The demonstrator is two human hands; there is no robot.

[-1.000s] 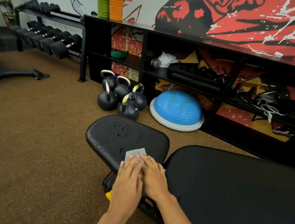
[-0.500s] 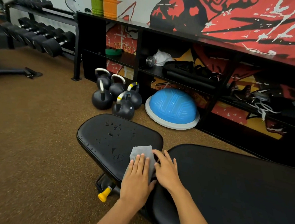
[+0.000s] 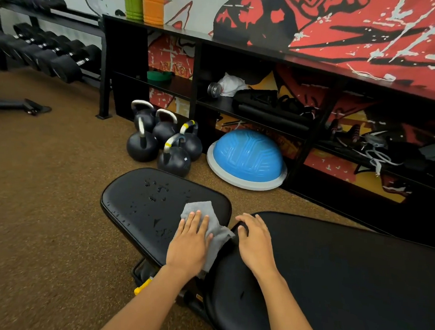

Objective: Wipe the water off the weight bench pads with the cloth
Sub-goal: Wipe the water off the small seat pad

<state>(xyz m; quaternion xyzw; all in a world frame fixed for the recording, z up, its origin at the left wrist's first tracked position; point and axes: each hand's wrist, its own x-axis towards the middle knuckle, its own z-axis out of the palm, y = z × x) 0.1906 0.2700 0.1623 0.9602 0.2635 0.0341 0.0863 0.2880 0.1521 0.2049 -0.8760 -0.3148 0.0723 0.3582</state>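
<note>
1. Grey cloth (image 3: 207, 225) lies flat on the near right part of the seat pad (image 3: 140, 205), with our left hand (image 3: 189, 243) pressing it down, fingers straight, so that grip is open on the fabric.
2. A second ago both our hands sat together on the cloth at the near edge of the seat pad; now the right hand (image 3: 256, 239) has come off it and rests with loosely spread fingers on the end of the back pad (image 3: 345, 279), holding nothing.
3. The cloth has also travelled a little further up the seat pad, and its right corner now hangs into the gap between the two pads.
4. We judge the wiping barely begun: water droplets (image 3: 157, 191) are scattered over the far and left part of the seat pad, ahead of the cloth, and a few sit just beside our left hand.
5. White lettering shows on the end of one dumbbell (image 3: 65, 68) on the rack, but it is probably too blurred to read; we find no other writing we can make out.
</note>
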